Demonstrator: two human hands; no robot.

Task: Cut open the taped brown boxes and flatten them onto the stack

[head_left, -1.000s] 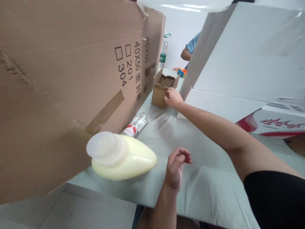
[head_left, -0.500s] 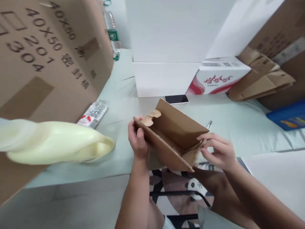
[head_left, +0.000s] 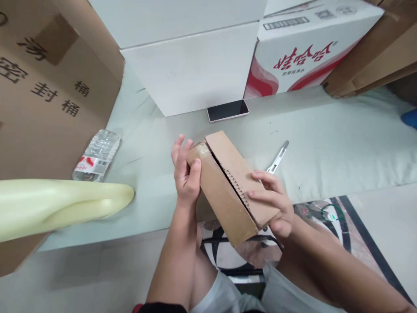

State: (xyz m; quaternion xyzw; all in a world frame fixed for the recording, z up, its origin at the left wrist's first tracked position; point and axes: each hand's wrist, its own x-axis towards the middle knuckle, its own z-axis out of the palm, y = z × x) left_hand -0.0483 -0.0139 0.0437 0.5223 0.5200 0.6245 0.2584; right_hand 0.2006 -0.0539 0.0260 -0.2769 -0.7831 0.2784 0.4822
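In the head view, the person holds a small cardboard box (head_left: 221, 191) with both hands, tilted, just above the front edge of the tabletop (head_left: 156, 161) and partly over the lap. The left hand (head_left: 185, 174) grips the taped far-left end, with the thumb on the near face and the other fingers around the end. The right hand (head_left: 273, 200) holds the near-right end, two fingers laid over the top panel (head_left: 239, 178); where its thumb presses cannot be told. A dark gap runs between the panel and the near face, with a row of torn-looking teeth along it.

To handle the box well, it would seem best to let the left hand carry the weight and steady the taped end while the right hand spreads its pressure along the panel; force on one corner could bend the thin board. Bringing the box fully over the tabletop would give it support from below, well clear of the utility knife (head_left: 278, 157) lying beyond the right hand. A smartphone (head_left: 228, 111) lies farther back, against the white carton (head_left: 195, 74), and a water bottle (head_left: 99, 156) lies to the left.
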